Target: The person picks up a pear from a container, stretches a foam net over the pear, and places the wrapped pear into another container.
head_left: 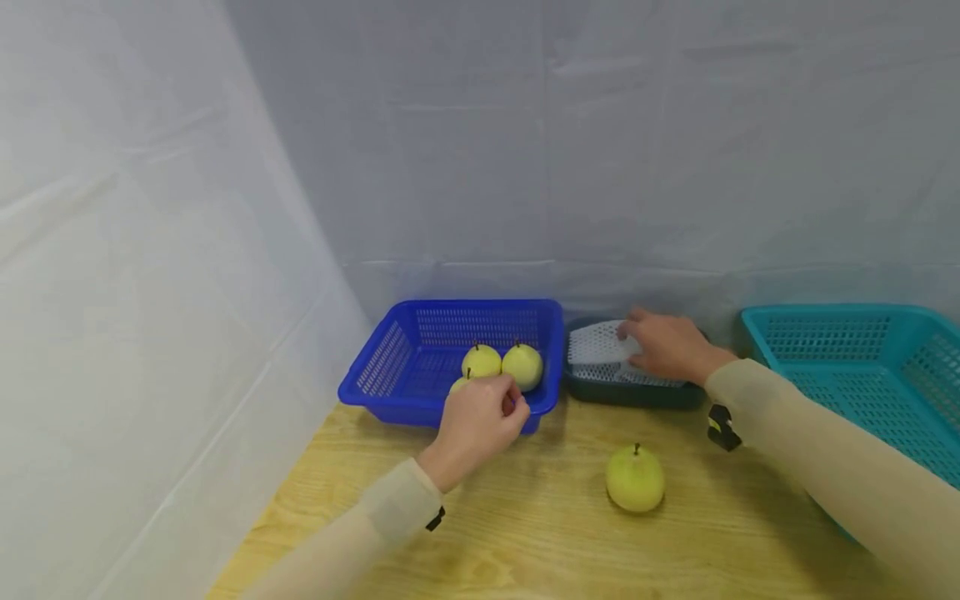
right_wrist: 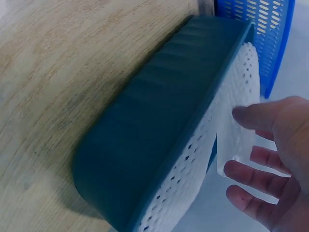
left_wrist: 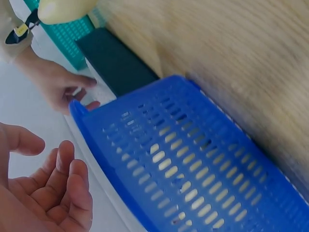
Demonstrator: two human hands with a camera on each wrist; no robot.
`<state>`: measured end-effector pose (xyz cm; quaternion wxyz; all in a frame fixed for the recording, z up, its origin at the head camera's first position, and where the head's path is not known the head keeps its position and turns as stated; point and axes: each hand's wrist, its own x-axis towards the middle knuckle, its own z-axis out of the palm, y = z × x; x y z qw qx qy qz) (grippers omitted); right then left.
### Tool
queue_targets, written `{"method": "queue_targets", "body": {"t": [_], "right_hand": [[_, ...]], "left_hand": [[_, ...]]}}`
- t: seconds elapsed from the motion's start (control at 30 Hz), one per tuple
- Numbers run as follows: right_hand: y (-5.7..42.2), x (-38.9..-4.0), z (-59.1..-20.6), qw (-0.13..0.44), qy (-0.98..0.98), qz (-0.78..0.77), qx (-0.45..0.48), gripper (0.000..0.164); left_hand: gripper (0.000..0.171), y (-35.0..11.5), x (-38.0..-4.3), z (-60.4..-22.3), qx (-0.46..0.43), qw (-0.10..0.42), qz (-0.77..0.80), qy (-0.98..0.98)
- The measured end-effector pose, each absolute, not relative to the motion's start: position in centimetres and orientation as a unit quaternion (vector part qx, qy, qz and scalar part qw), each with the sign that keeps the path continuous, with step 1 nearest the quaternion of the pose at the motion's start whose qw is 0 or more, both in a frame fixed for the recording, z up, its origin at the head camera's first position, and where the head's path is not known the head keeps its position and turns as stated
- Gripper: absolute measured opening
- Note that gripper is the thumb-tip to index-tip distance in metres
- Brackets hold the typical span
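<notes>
My right hand (head_left: 670, 346) is over a dark green plastic box (right_wrist: 154, 106). Thumb and fingers pinch a white foam fruit net (head_left: 596, 342), which lies tilted over other white netting (right_wrist: 186, 164) in the box. My left hand (head_left: 480, 421) hovers at the front rim of a blue basket (head_left: 405, 414). Its fingers are loosely curled with nothing between them, and the thumb stands apart in the left wrist view. In the basket are yellow-green pears (head_left: 522, 367); one of them is partly hidden behind the left hand.
A single pear (head_left: 635, 481) stands on the wooden table (head_left: 555, 517), stem up, in front of the green box. To the right is a turquoise basket (head_left: 825, 312), partly covered by the right forearm. Pale sheeting (head_left: 480, 167) hangs behind and at the left.
</notes>
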<state>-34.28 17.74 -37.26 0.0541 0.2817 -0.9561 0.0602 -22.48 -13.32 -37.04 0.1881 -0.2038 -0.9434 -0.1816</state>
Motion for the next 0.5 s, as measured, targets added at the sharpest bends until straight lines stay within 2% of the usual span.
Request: {"method": "queue_targets", "body": {"t": [0.2,0.5], "right_hand": [[17.8,-34.6,-38.0,0.091,-0.948,0.071,0.295,0.024],[17.9,-34.8,-37.6,0.148,-0.945,0.108,0.27,0.021]], "left_hand": [[0.012,-12.6,-22.0,-37.5,-0.218,0.166,-0.187,-0.943],[0.011,-11.8,-21.5,-38.1,-0.235,0.152,-0.168,-0.945]]}}
